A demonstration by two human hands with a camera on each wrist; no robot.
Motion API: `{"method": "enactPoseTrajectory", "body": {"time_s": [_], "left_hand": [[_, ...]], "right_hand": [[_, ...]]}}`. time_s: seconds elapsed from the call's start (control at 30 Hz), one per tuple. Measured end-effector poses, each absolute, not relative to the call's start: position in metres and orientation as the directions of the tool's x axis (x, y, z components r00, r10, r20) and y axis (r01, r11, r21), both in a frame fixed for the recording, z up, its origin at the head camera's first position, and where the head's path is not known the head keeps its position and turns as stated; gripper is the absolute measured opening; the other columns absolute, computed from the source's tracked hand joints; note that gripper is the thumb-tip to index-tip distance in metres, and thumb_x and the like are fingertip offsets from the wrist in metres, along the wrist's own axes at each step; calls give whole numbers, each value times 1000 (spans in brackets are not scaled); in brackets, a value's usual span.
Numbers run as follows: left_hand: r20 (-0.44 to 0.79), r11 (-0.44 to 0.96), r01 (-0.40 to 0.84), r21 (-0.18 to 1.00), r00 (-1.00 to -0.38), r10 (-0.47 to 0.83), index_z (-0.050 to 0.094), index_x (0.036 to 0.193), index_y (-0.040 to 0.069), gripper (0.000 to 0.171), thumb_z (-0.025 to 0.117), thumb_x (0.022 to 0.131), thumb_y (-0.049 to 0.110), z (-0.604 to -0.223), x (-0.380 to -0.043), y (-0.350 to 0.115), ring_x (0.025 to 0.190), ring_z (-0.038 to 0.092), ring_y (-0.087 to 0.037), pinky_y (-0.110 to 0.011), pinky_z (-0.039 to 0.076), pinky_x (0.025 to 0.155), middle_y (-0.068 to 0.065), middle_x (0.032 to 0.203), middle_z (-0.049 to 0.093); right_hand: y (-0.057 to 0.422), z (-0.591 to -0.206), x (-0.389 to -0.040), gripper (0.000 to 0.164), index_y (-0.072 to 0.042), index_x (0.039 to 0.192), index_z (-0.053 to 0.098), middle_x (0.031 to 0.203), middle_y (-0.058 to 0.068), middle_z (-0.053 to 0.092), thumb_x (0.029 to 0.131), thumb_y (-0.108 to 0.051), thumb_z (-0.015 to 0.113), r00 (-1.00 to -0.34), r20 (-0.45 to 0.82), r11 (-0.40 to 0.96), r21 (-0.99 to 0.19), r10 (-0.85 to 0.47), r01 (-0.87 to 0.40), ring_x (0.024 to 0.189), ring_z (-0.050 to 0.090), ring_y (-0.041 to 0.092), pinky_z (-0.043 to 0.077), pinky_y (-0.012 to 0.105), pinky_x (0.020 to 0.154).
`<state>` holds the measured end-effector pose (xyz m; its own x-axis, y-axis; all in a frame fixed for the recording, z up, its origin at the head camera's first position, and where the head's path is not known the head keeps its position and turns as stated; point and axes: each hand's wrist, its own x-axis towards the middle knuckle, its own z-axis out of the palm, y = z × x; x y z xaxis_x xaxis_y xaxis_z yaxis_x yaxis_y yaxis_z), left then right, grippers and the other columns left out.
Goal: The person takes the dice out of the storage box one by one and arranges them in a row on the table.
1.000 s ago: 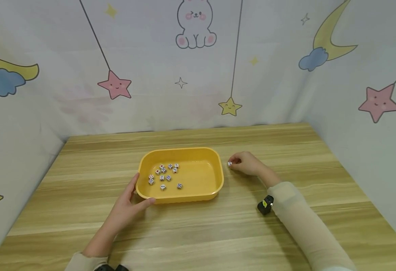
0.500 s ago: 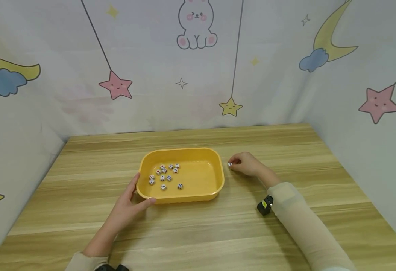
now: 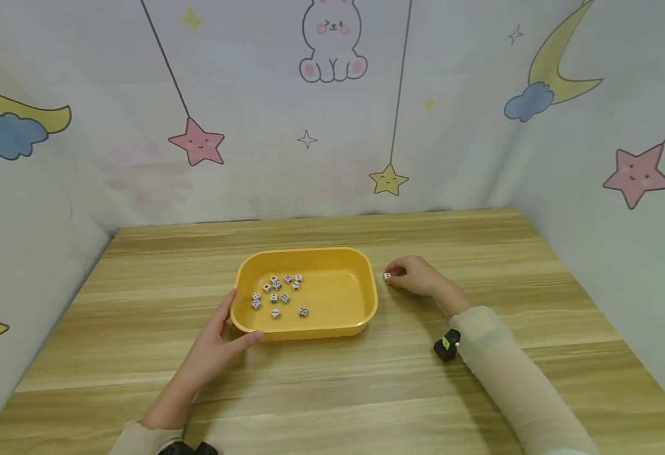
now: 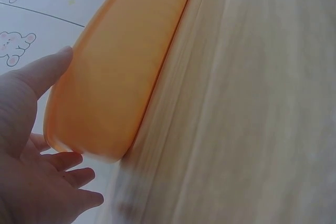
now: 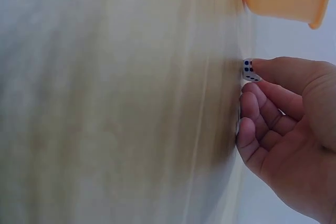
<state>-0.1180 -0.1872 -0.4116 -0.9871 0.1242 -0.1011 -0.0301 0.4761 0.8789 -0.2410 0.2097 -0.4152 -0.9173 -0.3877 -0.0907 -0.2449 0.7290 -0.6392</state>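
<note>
A yellow plastic tray [image 3: 338,303] stands on the table with several white dice [image 3: 274,298] in its left half. My left hand [image 3: 209,354] holds the tray's near left corner. Its thumb lies on the front rim and the other fingers spread along the left end, as the left wrist view also shows. Just right of the tray, my right hand [image 3: 414,275] pinches one die [image 5: 251,71] between thumb and fingertip, close over the table. Blue pips show on two faces of that die. The remaining right fingers are curled in beneath it.
The wood-grain table [image 3: 332,392] extends around the tray and both hands. A white cloth wall [image 3: 264,114] printed with stars, moons and a bear rises behind and at both sides. A black wrist camera [image 3: 447,345] sits at the right sleeve.
The view has shifted very slightly. Both hands, the tray and the dice keep their places, and the right hand still pinches the same die.
</note>
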Motion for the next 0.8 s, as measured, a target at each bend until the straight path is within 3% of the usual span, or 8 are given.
{"method": "enactPoseTrajectory", "body": {"time_s": [0.2,0.33,0.8], "left_hand": [[-105,471,-35,882,-987,125,7,156,11,104,76,83,36,-411,-118,-187,146,11,-38,-59,12,115,-15,160,14],[-101,474,-31,880,-987,123,7,156,10,104,76,83,36,-412,-118,-187,146,12,-38,-59,12,115,-15,160,15],[-105,474,-32,880,-986,128,7,156,13,105,76,82,39,-413,-118,-188,146,12,-38,-59,13,115,-14,160,15]], "right_hand": [[212,-406,-239,35,4,119,63,103,14,65,92,-18,62,-940,-103,760,-621,-324,-194,95,59,24,50,39,87],[209,-392,-240,38,5,123,61,106,16,66,93,-18,61,-945,-41,744,-628,-325,-229,98,59,28,50,42,88],[160,-344,-237,37,1,124,62,104,11,66,94,-21,62,-897,82,655,-655,-434,-377,92,59,22,51,35,80]]}}
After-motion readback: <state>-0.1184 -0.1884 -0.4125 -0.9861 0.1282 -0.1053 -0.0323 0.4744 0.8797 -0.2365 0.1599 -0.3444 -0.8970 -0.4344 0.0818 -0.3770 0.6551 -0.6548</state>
